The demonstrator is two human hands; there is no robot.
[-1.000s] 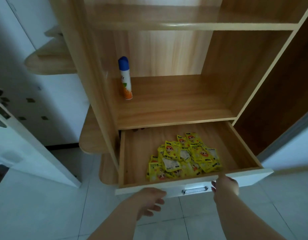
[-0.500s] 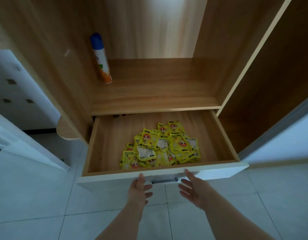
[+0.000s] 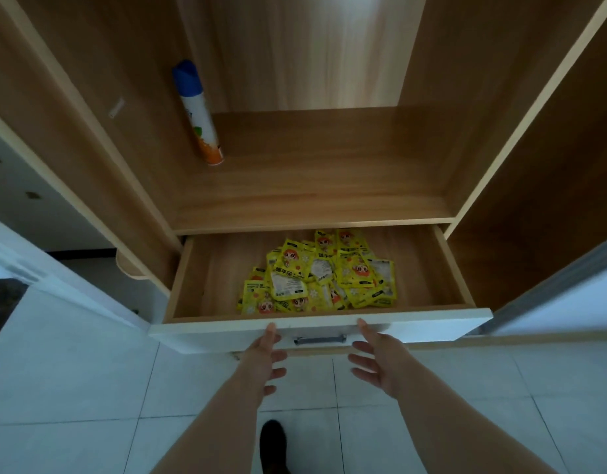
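A wooden drawer (image 3: 206,278) with a white front stands pulled out of the cabinet. Inside it lies a heap of several yellow sachets (image 3: 319,278) with cartoon faces. My left hand (image 3: 266,357) reaches to the white front left of the metal handle (image 3: 320,339), fingers straight, fingertip at the top edge. My right hand (image 3: 377,359) is held out right of the handle with fingers spread, its fingertip at the same edge. Neither hand holds anything.
A spray can (image 3: 197,114) with a blue cap stands on the shelf (image 3: 312,186) above the drawer. A white door (image 3: 551,295) hangs open at the right, another white panel (image 3: 56,278) at the left. A dark shoe (image 3: 273,443) shows on the tiled floor.
The view has moved closer and lower to the cabinet. Both hands have risen from below the drawer front and straightened, their fingertips now at its top edge.
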